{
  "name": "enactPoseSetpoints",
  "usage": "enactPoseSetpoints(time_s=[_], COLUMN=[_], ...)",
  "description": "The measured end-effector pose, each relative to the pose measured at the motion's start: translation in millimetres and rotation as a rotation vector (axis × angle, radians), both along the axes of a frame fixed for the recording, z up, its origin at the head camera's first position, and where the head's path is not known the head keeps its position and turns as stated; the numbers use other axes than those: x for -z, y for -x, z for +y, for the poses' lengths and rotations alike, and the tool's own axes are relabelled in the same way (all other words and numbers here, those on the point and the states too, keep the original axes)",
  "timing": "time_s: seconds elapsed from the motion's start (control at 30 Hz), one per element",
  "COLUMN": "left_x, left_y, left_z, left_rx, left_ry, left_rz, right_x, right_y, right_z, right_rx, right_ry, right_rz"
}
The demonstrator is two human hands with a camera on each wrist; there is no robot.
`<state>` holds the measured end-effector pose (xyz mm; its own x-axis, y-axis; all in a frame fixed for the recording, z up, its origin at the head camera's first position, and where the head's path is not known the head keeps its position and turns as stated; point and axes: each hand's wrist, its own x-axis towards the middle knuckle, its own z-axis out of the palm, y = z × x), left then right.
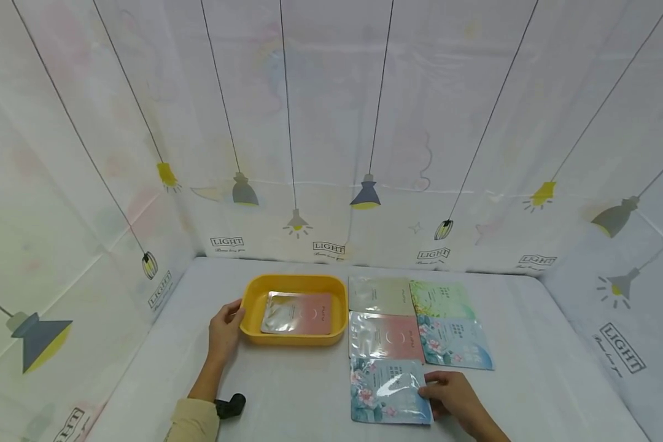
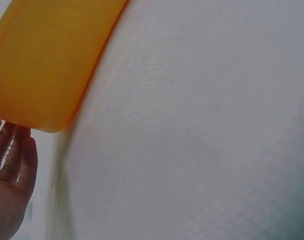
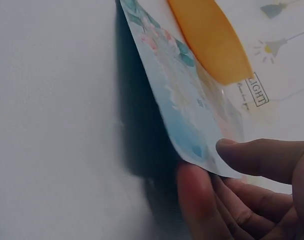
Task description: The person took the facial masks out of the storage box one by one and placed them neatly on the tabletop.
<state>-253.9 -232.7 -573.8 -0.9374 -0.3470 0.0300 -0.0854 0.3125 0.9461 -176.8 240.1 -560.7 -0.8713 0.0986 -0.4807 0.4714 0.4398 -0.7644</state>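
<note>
My left hand (image 1: 224,330) touches the left end of a yellow plastic tray (image 1: 294,339). In the left wrist view its fingers (image 2: 27,165) look fairly straight against the tray's outer wall (image 2: 51,65). A pink and silver sheet mask packet (image 1: 315,314) lies inside the tray. At the lower right, my right hand (image 1: 454,396) pinches the right edge of a blue floral sheet mask packet (image 1: 387,393). Seen from the right wrist, the thumb (image 3: 262,156) is on the printed face and a finger is behind. That packet's near edge stands off the white surface, above a dark shadow.
Right of the tray lie a beige packet (image 1: 380,294), a green packet (image 1: 442,299), another pink packet (image 1: 387,336) and another blue floral packet (image 1: 455,344). A black device (image 1: 231,406) sits by the left wrist. Lamp-printed cloth (image 1: 331,123) surrounds the white table (image 1: 287,393).
</note>
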Motion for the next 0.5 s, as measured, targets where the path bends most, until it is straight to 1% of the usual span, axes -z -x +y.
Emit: enactPoseSetpoints(time_s=[0.13, 0.3, 0.5], left_x=[0.4, 0.1, -0.7], left_y=[0.0, -0.2, -0.9], left_z=[-1.4, -1.1, -0.3], left_rx=[0.000, -0.001, -0.006], left_ry=[0.002, 0.008, 0.001], left_rz=[-0.009, -0.019, -0.011], right_x=[-1.4, -1.6, -8.8], right_y=[1.5, 2.8, 4.0], right_z=[3, 10, 16], right_rx=[-0.032, -0.061, -0.043], right_ry=[-0.038, -0.041, -0.032], right_rz=[-0.024, -0.058, -0.025])
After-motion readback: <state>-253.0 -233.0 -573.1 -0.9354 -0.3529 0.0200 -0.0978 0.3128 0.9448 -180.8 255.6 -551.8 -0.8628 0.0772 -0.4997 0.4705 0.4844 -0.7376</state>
